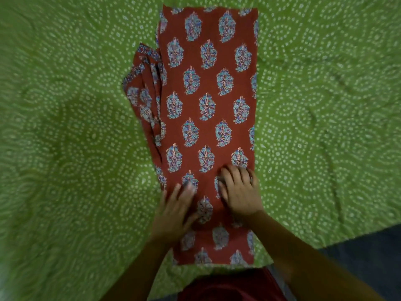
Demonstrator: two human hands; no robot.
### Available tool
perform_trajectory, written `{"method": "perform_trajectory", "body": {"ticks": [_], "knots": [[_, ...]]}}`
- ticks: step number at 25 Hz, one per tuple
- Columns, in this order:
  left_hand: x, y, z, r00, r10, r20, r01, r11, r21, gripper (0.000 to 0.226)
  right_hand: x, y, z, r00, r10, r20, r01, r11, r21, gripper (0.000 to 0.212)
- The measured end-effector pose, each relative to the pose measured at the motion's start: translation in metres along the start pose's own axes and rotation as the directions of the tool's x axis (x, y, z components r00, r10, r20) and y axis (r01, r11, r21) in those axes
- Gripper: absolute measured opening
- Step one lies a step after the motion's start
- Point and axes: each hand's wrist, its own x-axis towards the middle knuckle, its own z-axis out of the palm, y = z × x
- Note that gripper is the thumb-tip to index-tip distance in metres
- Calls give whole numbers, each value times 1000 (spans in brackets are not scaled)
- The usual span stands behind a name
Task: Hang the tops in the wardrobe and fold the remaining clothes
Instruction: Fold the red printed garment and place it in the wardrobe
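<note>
A rust-red garment [208, 88] with blue leaf prints lies folded lengthwise on the green bedspread [65, 127], running from near me to the far side. A bunched flap of the same cloth [145, 90] sticks out on its left side. My left hand [175, 211] lies flat on the near part of the garment, fingers straight and spread. My right hand [239, 190] presses down beside it, near the garment's right edge, with fingers a little bent at the tips. Both hands are slightly blurred.
The green bedspread with white dotted swirls covers the whole bed around the garment. The bed's edge and a dark floor [368, 253] show at the lower right. My own dark red clothing [227, 287] is at the bottom centre.
</note>
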Motion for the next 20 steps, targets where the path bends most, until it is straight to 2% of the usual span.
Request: {"method": "perform_trajectory", "body": {"ticks": [1,2,3,4,5,6,7,8,9,10,12,13,15,16,18,20], "knots": [[24,-9,-18,970,-213,-113,201,973,-113,66,19,-5,-13,999,30,-35,-29,999,21,39],[52,-18,-40,870,-465,-165,405,863,-302,65,40,-11,-25,997,53,-62,-50,998,43,35],[83,-28,-64,711,-682,-169,522,674,-523,60,62,-15,-38,996,67,-60,-63,996,68,33],[112,-40,-84,554,-827,-93,548,447,-707,50,82,-20,-49,996,79,-33,-75,992,99,32],[142,-59,-97,451,-890,66,523,204,-827,41,101,-25,-58,995,99,12,-100,985,139,32],[167,-77,-110,391,-886,248,503,-21,-864,45,118,-31,-63,988,135,69,-145,973,182,34],[191,-97,-119,354,-853,383,495,-177,-851,59,131,-35,-66,976,179,122,-202,955,216,38],[211,-116,-122,338,-813,475,495,-275,-824,82,141,-39,-66,961,221,166,-256,938,234,42],[226,-133,-120,337,-789,513,505,-309,-806,102,147,-42,-65,949,256,182,-295,925,238,45],[240,-148,-112,354,-773,526,505,-315,-804,108,151,-44,-61,943,281,180,-318,919,233,48],[257,-165,-108,457,-732,506,498,-261,-827,83,151,-47,-51,943,309,124,-329,920,211,49],[253,-164,-117,474,-715,514,489,-271,-829,71,148,-48,-46,945,315,89,-327,924,199,48],[239,-174,-118,452,-738,500,356,-365,-860,60,146,-51,-41,939,341,32,-341,921,188,47],[219,-180,-116,452,-769,452,254,-374,-892,53,143,-54,-42,930,367,28,-365,911,192,45],[171,-198,-108,385,-843,377,119,-359,-926,41,136,-62,-45,896,443,43,-440,870,223,42],[120,-219,-99,322,-892,318,36,-325,-945,38,125,-74,-48,853,520,39,-512,820,256,41]]}}
